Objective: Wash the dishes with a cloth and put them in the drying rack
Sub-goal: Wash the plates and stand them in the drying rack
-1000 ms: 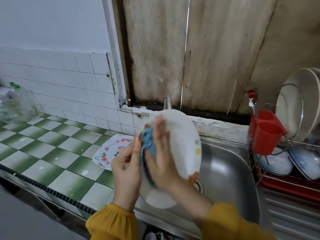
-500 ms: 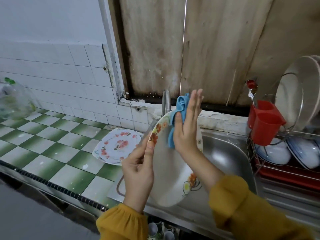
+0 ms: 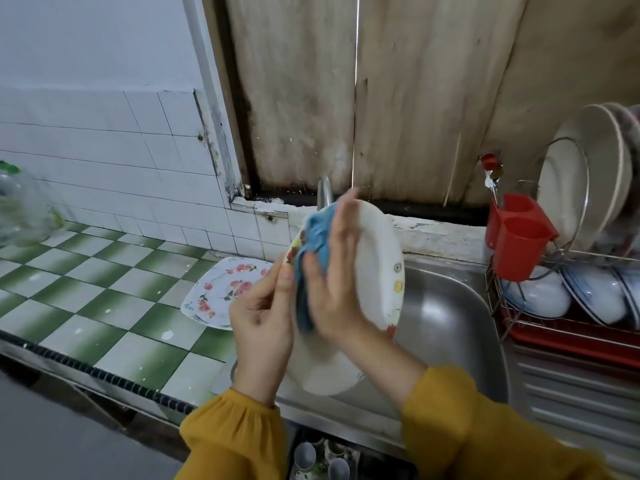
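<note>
I hold a white plate [image 3: 379, 268] with a flower-printed rim on edge above the steel sink [image 3: 446, 313]. My left hand [image 3: 261, 317] pinches the plate's left rim between thumb and fingers. My right hand [image 3: 332, 278] lies flat with straight fingers and presses a blue cloth [image 3: 317, 237] against the plate's face. A second plate [image 3: 225, 292], square with red flowers, lies flat on the green-checked counter left of the sink. The wire drying rack [image 3: 568, 306] stands at the right, with large plates upright and bowls below.
A red cutlery cup [image 3: 516, 240] hangs on the rack's left end. The tap [image 3: 323, 195] rises behind the plate. A clear plastic bag [image 3: 24, 209] sits at the far left of the tiled counter [image 3: 104, 299]. Cups stand below the sink's front edge [image 3: 318, 459].
My right hand has slid the cloth down from the plate's top rim towards its left middle. The plate has turned, so more of its white face shows to the right.
</note>
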Tool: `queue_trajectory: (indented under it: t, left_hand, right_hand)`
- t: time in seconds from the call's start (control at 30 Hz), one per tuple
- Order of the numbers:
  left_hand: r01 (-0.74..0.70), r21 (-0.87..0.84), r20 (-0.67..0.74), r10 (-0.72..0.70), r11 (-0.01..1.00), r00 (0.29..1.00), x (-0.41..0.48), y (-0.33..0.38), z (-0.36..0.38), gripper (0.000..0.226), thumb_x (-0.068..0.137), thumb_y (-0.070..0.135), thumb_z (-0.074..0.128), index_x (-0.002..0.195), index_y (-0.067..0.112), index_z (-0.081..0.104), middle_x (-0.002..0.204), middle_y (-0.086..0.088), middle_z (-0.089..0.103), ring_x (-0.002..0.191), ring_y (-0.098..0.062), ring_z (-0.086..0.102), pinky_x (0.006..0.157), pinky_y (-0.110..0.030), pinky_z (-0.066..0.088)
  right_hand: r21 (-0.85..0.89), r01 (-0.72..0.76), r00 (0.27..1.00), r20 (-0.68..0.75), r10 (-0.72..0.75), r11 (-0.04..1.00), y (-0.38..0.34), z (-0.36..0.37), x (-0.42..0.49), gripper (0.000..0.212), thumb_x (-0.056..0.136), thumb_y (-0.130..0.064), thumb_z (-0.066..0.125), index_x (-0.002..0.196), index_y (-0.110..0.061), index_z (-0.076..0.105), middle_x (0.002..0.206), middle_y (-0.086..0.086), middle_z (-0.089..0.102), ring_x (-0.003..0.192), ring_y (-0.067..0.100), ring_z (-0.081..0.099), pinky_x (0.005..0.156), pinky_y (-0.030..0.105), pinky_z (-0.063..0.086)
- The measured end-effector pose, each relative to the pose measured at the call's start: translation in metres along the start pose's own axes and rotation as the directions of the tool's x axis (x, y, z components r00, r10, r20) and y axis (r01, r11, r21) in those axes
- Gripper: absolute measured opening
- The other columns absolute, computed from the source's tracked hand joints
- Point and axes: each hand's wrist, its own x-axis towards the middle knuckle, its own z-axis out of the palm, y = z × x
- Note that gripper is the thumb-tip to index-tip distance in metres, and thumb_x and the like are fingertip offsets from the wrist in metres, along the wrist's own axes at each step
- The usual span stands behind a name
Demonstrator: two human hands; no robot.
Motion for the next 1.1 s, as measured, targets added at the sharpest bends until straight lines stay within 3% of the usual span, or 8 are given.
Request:
queue_trajectory:
  t: [0.1,0.17,0.27,0.43,0.67,0.83,0.93,1.1]
  left_hand:
    - [0.087,-0.11,-0.091,-0.097,0.99,0.991,0.009,-0.001,-0.017,0.032,0.086,0.026,0.058,0.11,0.009,0.071,0.1,0.003,0.075,0.099,-0.013,0.069,0.083,-0.022,0.056]
    - [0.097,-0.112,-0.118,-0.11,0.989,0.987,0.012,-0.004,-0.032,0.023,0.085,0.03,0.06,0.099,0.025,0.077,0.106,0.002,0.074,0.104,-0.015,0.067,0.089,-0.027,0.055]
    - [0.106,-0.067,-0.109,-0.113,0.992,0.988,0.006,-0.008,-0.038,0.019,0.083,0.036,0.065,0.099,0.032,0.075,0.11,0.004,0.072,0.112,-0.016,0.064,0.094,-0.029,0.053]
    - [0.095,0.011,0.003,-0.095,0.995,0.995,-0.006,-0.005,-0.02,0.024,0.086,0.022,0.057,0.106,0.021,0.069,0.091,0.025,0.072,0.097,0.007,0.065,0.077,-0.008,0.05]
    - [0.008,0.014,0.053,-0.008,1.0,0.999,-0.012,-0.005,-0.007,0.037,0.086,0.022,0.055,0.119,0.006,0.064,0.1,0.025,0.07,0.105,0.005,0.063,0.085,-0.008,0.046]
    - [0.0,0.045,0.068,-0.003,0.999,0.998,-0.017,-0.001,-0.006,0.03,0.085,0.022,0.054,0.114,0.019,0.063,0.091,0.035,0.066,0.102,0.015,0.06,0.082,-0.003,0.044]
    - [0.025,0.004,0.004,-0.025,1.0,1.0,-0.009,0.0,-0.005,0.027,0.088,0.022,0.055,0.11,0.013,0.068,0.089,0.022,0.073,0.093,0.005,0.066,0.08,-0.01,0.049]
    - [0.134,-0.135,-0.099,-0.148,0.982,0.984,0.011,-0.001,-0.032,0.027,0.088,0.029,0.06,0.105,0.014,0.075,0.099,-0.001,0.076,0.095,-0.014,0.07,0.077,-0.024,0.057]
  right_hand:
    - [-0.109,0.236,0.891,0.421,-0.17,0.966,0.015,-0.003,-0.06,0.068,0.102,-0.034,0.03,0.154,-0.025,-0.014,0.164,0.002,-0.01,0.151,0.024,-0.007,0.121,0.048,-0.004]
    - [-0.302,0.297,0.869,0.48,-0.125,0.906,0.051,-0.018,-0.083,0.062,0.104,-0.046,0.02,0.153,-0.031,-0.015,0.163,-0.005,-0.015,0.15,0.02,-0.01,0.12,0.053,0.004]
    - [-0.481,0.057,0.971,0.231,0.063,0.875,0.095,-0.04,-0.068,0.059,0.103,-0.05,0.017,0.152,-0.04,-0.013,0.162,-0.006,-0.02,0.149,0.02,-0.016,0.119,0.056,0.001]
    - [-0.313,-0.179,0.963,-0.25,0.101,0.933,0.079,-0.042,0.021,0.062,0.103,-0.048,0.02,0.155,-0.017,0.005,0.162,0.018,-0.002,0.149,0.026,-0.011,0.121,0.044,-0.006]
    - [-0.132,0.247,0.967,-0.031,-0.253,0.96,0.021,-0.007,0.015,0.059,0.104,-0.044,0.023,0.155,-0.029,-0.001,0.161,0.001,-0.004,0.15,0.031,-0.005,0.12,0.048,-0.004]
    - [0.012,-0.229,0.911,-0.35,0.218,0.973,0.017,-0.014,0.039,0.059,0.101,-0.034,0.03,0.153,-0.02,0.004,0.163,0.009,-0.003,0.15,0.024,-0.008,0.121,0.049,-0.005]
    - [0.0,-0.016,0.998,-0.056,0.016,1.0,-0.004,0.003,-0.003,0.064,0.104,-0.031,0.03,0.155,-0.017,-0.006,0.163,0.008,-0.007,0.151,0.025,-0.008,0.121,0.049,-0.006]
    - [-0.252,0.222,0.895,0.436,-0.094,0.942,0.016,-0.001,-0.079,0.066,0.103,-0.044,0.023,0.153,-0.031,-0.017,0.162,-0.005,-0.018,0.15,0.023,-0.013,0.121,0.04,-0.008]
